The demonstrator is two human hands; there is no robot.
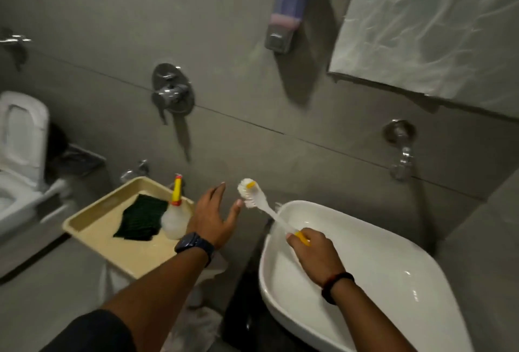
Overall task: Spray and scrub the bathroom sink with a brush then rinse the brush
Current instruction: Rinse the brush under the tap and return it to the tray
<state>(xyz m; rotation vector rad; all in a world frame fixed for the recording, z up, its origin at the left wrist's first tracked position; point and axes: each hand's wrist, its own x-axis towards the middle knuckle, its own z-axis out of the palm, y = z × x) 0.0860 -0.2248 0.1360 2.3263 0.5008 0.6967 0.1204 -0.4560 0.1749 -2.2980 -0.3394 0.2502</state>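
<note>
1. A white toilet (21,138) stands at the far left, well apart from both hands.
2. A beige tray (92,218) lies to the left of the left hand. On it are a dark green scrub pad (140,218) and a clear squeeze bottle (174,219) with a yellow and red nozzle. The bottle stands upright, just beside the left wrist.
3. The left hand (213,218) is open, with the fingers spread and holding nothing. It hovers between the bottle and the brush head, and the thumb tip is very near the bristles. A dark watch (195,247) is on this wrist.
4. The brush (262,205) is white with a yellow grip. Its head points up and to the left of the right hand, above the left rim of the sink.
5. The right hand (311,250) is closed around the yellow end of the brush handle, above the sink basin. A dark band (337,285) is on this wrist.
6. The white sink (393,281) lies under and to the right of the right hand.
7. A chrome tap (400,149) is on the grey wall, beyond the sink.
</note>
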